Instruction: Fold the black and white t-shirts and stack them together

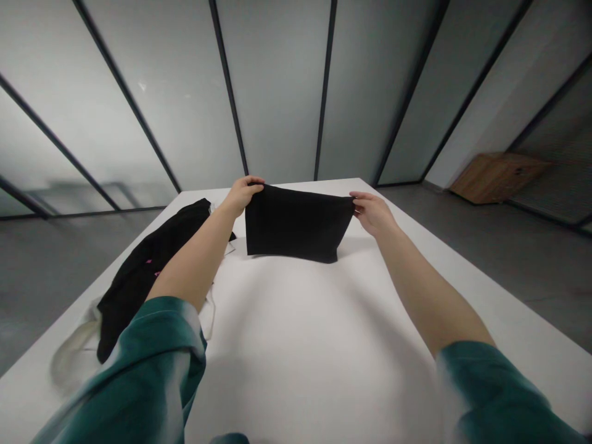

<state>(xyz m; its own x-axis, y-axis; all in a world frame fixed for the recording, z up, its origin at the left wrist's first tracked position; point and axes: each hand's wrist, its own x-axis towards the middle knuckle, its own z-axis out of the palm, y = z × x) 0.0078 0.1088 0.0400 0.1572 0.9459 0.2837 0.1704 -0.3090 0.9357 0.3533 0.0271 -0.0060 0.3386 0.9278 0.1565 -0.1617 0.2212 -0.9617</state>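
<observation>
A folded piece of black cloth (298,225) hangs between my two hands over the far part of the white table. My left hand (243,192) pinches its upper left corner, thumb and fingers pressed together. At the upper right corner, my right hand (372,211) grips the edge between thumb and fingers. The cloth's lower edge is at or just above the tabletop; I cannot tell whether it touches. What kind of garment or fabric it is does not show.
On the table's left side lies a heap of black fabric (139,271) with small pink marks, partly behind my left arm. Under it is white cloth with a strap (76,354). Beyond the white table (319,345) stand frosted glass panels (282,86). A wooden box (497,176) is at far right.
</observation>
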